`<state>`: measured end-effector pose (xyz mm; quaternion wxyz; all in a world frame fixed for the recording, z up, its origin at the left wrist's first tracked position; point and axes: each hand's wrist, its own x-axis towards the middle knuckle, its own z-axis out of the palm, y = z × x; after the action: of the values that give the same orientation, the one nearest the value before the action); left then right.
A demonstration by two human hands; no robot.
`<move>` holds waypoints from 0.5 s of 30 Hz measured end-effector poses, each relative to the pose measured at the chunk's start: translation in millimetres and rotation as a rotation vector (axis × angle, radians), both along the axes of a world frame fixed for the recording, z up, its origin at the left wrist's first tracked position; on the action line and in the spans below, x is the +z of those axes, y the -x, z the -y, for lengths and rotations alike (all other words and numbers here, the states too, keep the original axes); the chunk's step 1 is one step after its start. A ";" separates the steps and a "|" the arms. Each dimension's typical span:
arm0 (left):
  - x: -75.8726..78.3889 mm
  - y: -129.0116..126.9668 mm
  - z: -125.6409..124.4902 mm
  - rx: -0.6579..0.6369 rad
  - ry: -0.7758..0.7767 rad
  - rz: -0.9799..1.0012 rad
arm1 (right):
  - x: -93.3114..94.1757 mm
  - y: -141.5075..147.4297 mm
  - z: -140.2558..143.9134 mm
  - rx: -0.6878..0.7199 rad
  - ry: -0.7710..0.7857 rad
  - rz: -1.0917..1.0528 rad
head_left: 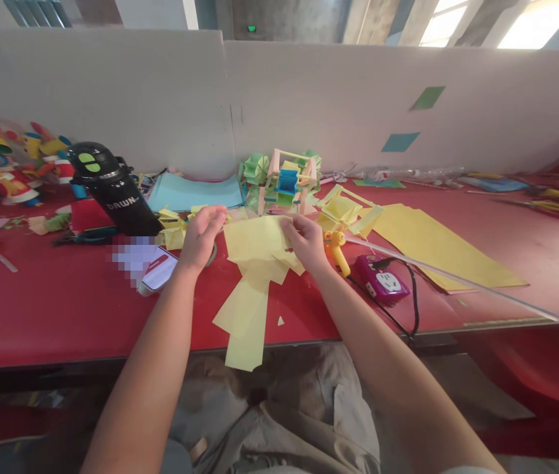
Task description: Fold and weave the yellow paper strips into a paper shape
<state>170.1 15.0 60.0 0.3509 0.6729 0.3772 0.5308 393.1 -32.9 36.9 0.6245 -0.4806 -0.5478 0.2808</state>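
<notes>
A sheet of pale yellow paper [254, 238] is held up over the table, its right edge pinched between the thumb and fingers of my right hand [306, 242]. To the left of the sheet, my left hand [203, 238] has its fingers stretched out and seems to hold nothing. Beneath lie more yellow paper pieces [247, 316], overlapping, with one strip reaching past the table's front edge. A small scrap [280, 321] rests beside them. Part of a tape roll [212, 253] shows behind my left hand. Just right of my right hand lies a yellow glue gun [337, 250].
A black bottle [114, 191] and a phone [159, 268] are on the left. Behind my hands stand a paper-and-stick model [289, 181] and blue sheets [195, 192]. Rightward are a purple power socket [382, 280] with its cable, a long clear stick [457, 276] and yellow sheets [437, 243].
</notes>
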 end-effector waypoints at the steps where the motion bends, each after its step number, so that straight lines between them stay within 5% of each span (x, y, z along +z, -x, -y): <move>1: 1.0 0.0 1.6 -0.073 0.079 0.009 | -0.6 0.7 -0.4 0.040 0.054 -0.021; 5: -1.8 1.1 5.2 -0.294 0.306 -0.121 | -2.5 0.6 -2.5 0.128 0.174 -0.054; 9: -11.2 -3.9 1.4 -0.219 0.264 -0.147 | -4.5 -1.9 -7.6 0.038 0.139 -0.204; 12: -14.8 -9.1 -0.2 -0.124 0.241 -0.077 | -8.0 -1.4 -10.9 0.103 0.176 -0.328; 15: -13.5 -12.9 3.5 -0.239 0.373 -0.083 | -13.6 1.8 -11.7 0.223 0.222 -0.342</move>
<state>183.0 11.5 46.5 0.5137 0.6576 0.4007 0.3783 391.3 -21.2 23.4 0.6168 -0.4283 -0.4493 0.4840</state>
